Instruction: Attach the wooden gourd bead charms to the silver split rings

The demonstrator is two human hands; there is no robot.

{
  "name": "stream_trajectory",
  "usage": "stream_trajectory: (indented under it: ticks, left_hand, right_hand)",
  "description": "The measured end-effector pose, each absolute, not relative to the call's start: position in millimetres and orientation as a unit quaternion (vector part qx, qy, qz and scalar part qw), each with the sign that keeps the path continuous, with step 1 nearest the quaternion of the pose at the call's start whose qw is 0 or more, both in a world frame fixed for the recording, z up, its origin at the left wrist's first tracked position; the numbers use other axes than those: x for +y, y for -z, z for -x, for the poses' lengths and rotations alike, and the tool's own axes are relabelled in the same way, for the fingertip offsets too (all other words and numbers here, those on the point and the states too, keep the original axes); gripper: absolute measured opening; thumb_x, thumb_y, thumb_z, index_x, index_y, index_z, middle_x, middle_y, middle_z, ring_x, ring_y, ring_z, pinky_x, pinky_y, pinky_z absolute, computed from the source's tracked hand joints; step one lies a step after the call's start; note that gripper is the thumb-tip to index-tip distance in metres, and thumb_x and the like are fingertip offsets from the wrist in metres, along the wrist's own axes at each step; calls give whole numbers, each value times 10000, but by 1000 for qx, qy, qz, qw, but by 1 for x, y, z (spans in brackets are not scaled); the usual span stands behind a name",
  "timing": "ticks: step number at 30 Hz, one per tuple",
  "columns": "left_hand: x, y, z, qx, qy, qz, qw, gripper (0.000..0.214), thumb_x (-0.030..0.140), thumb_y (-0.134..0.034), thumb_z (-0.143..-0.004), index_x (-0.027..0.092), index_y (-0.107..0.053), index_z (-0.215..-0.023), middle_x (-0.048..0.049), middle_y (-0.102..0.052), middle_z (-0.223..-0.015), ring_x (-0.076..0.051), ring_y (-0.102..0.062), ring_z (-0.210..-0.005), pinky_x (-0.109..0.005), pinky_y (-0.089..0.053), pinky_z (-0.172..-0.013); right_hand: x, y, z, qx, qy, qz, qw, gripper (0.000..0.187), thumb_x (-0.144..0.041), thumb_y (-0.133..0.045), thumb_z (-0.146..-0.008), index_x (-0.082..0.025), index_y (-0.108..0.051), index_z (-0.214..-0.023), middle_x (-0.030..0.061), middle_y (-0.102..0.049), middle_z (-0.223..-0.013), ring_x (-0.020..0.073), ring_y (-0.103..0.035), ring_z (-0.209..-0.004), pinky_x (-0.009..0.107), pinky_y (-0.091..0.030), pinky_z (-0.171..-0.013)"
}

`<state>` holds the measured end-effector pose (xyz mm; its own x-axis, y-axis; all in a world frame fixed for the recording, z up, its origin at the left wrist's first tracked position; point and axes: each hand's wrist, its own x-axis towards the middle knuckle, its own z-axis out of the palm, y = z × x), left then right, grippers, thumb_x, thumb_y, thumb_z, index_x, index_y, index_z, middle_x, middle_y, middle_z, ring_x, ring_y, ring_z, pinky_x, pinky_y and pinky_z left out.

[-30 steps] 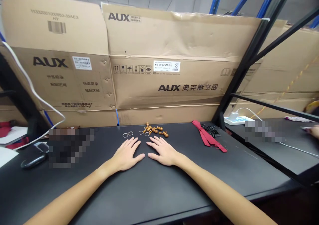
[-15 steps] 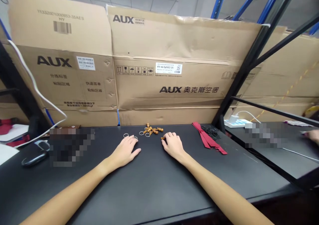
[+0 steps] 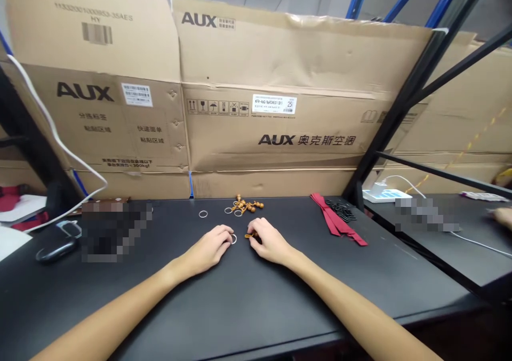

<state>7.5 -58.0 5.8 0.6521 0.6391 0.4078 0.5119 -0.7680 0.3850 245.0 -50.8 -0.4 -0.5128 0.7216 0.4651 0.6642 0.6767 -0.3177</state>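
My left hand (image 3: 214, 247) is closed, its fingertips on a metal key ring (image 3: 234, 239) above the black tabletop (image 3: 232, 302). Facing it across a small gap, my right hand (image 3: 270, 242) is closed around a beaded cord pendant, with its orange-brown cord loop (image 3: 248, 236) poking out toward the ring. The rest of that pendant is hidden under my fingers. Behind both hands lies a small pile of pendants with round brown beads (image 3: 250, 206), with a couple of rings among them. A single loose ring (image 3: 204, 214) rests farther left.
Dark red ribbon strips (image 3: 336, 219) and a heap of black clasps (image 3: 342, 210) lie to the right. On the left are glasses (image 3: 70, 227), a dark rounded object (image 3: 56, 250) and a blurred patch. Cardboard (image 3: 272, 153) walls the back. Another person's hand (image 3: 502, 215) shows at far right.
Both hands have come closer together and toward me. My left hand has drawn one ring away from the other, and my right hand has carried a pendant off from beside the pile.
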Motion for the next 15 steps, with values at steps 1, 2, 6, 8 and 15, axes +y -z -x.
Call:
stream_trajectory:
  ticks: [1, 2, 6, 8, 15]
  left_hand:
    - [-58, -6, -8, 323, -266, -901, 110, 150, 157, -434, -939, 200, -573, -900, -70, -580, -1142, -193, -565, -1056, -352, -465, -947]
    - [-57, -6, -8, 327, -263, -902, 99, 159, 159, -430, -940, 196, -569, -871, -71, -583, -1128, -197, -564, -1045, -360, -466, -936]
    - [-56, -8, -9, 327, -240, -913, 45, 168, 157, -427, -935, 179, -553, -826, -94, -576, -1127, -229, -544, -1058, -406, -461, -912]
    - [-56, -9, -10, 322, -225, -920, 20, 177, 131, -415, -928, 169, -543, -813, -114, -572, -1121, -244, -539, -1068, -422, -459, -909]
    - [-57, -14, -12, 285, -203, -935, -59, 183, 102, -399, -923, 156, -546, -827, -142, -565, -1108, -268, -528, -1094, -442, -453, -930]
  right_hand:
    - [-50, 0, -245, -873, -49, 389, 290, 139, -78, -503, -803, -200, -508, -871, 57, -574, -915, 193, -504, -840, 320, -450, -767]
    - [-50, 0, -246, -877, -48, 381, 289, 119, -85, -496, -823, -200, -505, -849, 63, -573, -927, 195, -504, -851, 325, -452, -775]
    - [-49, 0, -245, -889, -27, 371, 268, 108, -112, -478, -884, -195, -508, -822, 85, -572, -964, 204, -502, -873, 340, -449, -790]
    - [-49, 1, -243, -889, -10, 379, 258, 124, -121, -456, -908, -190, -513, -823, 90, -573, -966, 205, -501, -864, 341, -442, -781]
    - [-55, -1, -235, -878, -20, 385, 282, 137, -134, -411, -934, -187, -495, -840, 77, -557, -908, 200, -486, -846, 332, -421, -769]
